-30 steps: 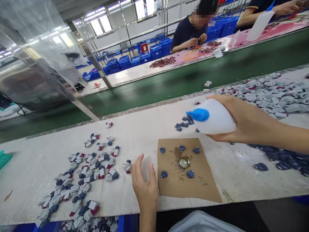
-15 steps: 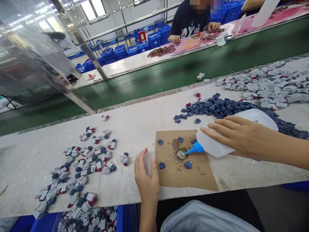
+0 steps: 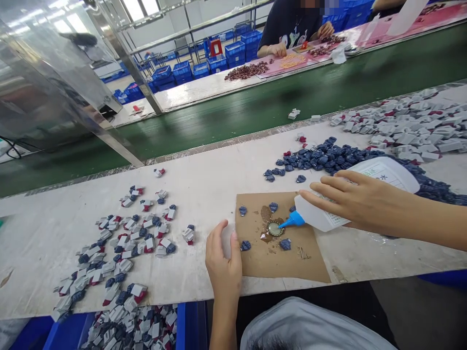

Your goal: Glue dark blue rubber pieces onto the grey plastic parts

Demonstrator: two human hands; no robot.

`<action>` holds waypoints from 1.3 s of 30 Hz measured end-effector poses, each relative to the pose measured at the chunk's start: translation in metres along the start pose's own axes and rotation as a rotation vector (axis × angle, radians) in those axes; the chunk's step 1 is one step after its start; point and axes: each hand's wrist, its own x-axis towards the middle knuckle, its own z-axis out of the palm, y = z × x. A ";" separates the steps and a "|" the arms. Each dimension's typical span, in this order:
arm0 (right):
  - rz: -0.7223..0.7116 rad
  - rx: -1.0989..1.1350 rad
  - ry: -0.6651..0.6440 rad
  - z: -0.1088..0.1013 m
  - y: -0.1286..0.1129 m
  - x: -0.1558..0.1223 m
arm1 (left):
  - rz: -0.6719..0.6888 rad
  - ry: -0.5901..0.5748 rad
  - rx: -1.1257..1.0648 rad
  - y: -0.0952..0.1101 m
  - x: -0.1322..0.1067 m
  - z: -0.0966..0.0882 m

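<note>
My right hand (image 3: 346, 199) grips a white translucent plastic bottle (image 3: 392, 172) with a printed label. The bottle is tipped to the left, and its blue nozzle (image 3: 294, 219) points down at a bottle cap (image 3: 275, 228) holding pale liquid. That cap lies on a piece of brown cardboard (image 3: 270, 265), with wet patches around it. Several small dark blue ridged pieces (image 3: 285, 244) are spread over the cardboard. At the cardboard's left edge rests my left hand (image 3: 224, 262), thumb and fingers apart, holding nothing.
Assembled grey, blue and red pieces (image 3: 126, 253) lie scattered at left, above a blue bin (image 3: 187, 325) of similar ones. Behind the bottle are piles of blue pieces (image 3: 324, 156) and grey parts (image 3: 419, 124). Beyond the green belt (image 3: 219, 124) a person works at brown pieces (image 3: 248, 71).
A wet, shiny patch shows at the cap's lower left, where it was drier before. The nozzle stays at the cap. The view has shifted slightly, and the other person's hands have moved.
</note>
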 end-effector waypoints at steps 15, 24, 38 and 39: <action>-0.056 -0.071 -0.017 -0.003 0.003 0.003 | 0.032 -0.034 0.053 0.001 0.001 0.000; -0.105 -0.146 -0.020 -0.011 0.003 0.007 | 0.045 -0.048 0.078 0.001 0.002 0.000; 0.100 0.203 0.147 -0.001 0.011 0.008 | -0.066 0.164 -0.159 -0.001 -0.002 0.001; 0.152 0.273 0.153 -0.001 0.014 0.009 | -0.075 0.201 -0.189 0.000 -0.003 0.001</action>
